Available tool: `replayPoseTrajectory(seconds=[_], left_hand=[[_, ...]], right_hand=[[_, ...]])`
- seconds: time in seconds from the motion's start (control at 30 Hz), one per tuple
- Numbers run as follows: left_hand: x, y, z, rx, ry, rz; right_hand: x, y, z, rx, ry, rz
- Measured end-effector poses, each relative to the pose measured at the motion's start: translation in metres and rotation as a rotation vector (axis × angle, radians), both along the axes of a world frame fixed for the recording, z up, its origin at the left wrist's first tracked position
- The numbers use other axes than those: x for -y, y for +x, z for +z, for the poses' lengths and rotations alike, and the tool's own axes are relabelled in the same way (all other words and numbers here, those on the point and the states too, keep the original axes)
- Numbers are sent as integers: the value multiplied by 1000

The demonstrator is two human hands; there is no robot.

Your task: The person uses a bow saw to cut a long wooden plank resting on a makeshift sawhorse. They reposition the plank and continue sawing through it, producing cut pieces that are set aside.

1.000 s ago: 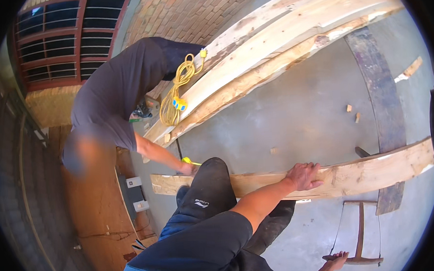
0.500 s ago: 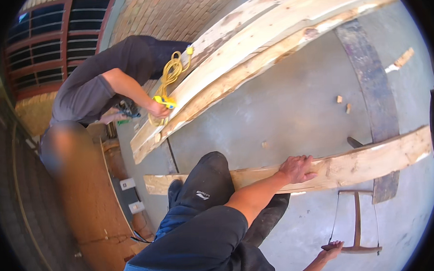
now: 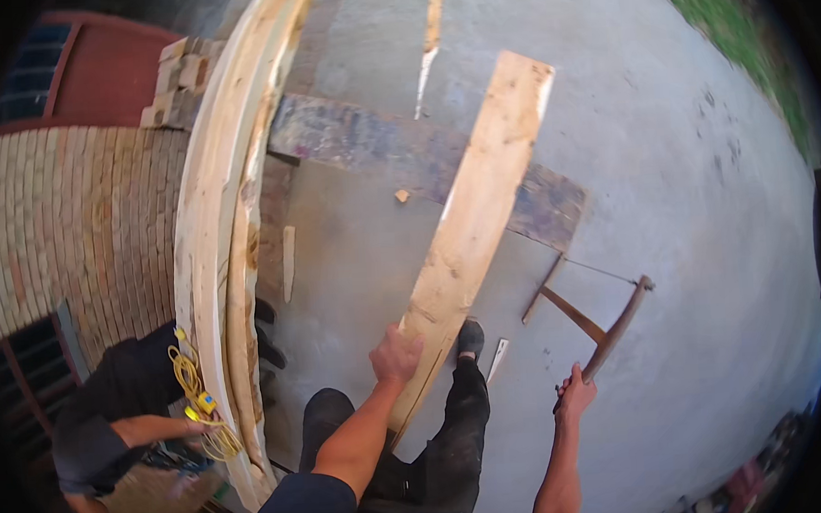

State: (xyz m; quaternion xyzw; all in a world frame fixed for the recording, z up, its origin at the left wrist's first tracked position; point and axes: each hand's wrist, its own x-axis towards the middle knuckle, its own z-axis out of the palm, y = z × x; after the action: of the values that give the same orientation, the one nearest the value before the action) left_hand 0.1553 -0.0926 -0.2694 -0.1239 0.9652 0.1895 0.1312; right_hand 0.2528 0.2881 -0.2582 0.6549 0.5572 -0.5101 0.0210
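Note:
A long pale wooden plank (image 3: 472, 223) stretches away in front of me, between my legs at its near end. My left hand (image 3: 397, 355) grips its left edge near that end. To the right, my right hand (image 3: 576, 395) is closed around the end of a wooden frame saw (image 3: 610, 339), held off to the side of the plank. The saw has a wooden crossbar and a thin wire or blade between its arms; part of it blends into the floor.
A dark stained board (image 3: 358, 148) lies under the plank's far part. On the left, long timbers (image 3: 209, 230) run lengthwise, with a co-worker (image 3: 112, 402) bending there, hand at a yellow cord (image 3: 192, 384). Wood offcuts (image 3: 402, 197) lie on the concrete floor (image 3: 670, 243).
My view has swung to the right, so the plank now points ahead. The left hand still holds the plank and the right hand the saw, which has come up nearer. The co-worker still bends over the timbers.

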Motion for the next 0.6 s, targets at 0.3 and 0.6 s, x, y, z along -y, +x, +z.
replayPoseTrajectory(seconds=[0.3,0.6], left_hand=[[0,2,-1,45,-90,-38],[-7,-3,4,36,-5,-56]], right_hand=[[0,-15,33,17,59,91],[-5,-6,10,126,66,-26]])
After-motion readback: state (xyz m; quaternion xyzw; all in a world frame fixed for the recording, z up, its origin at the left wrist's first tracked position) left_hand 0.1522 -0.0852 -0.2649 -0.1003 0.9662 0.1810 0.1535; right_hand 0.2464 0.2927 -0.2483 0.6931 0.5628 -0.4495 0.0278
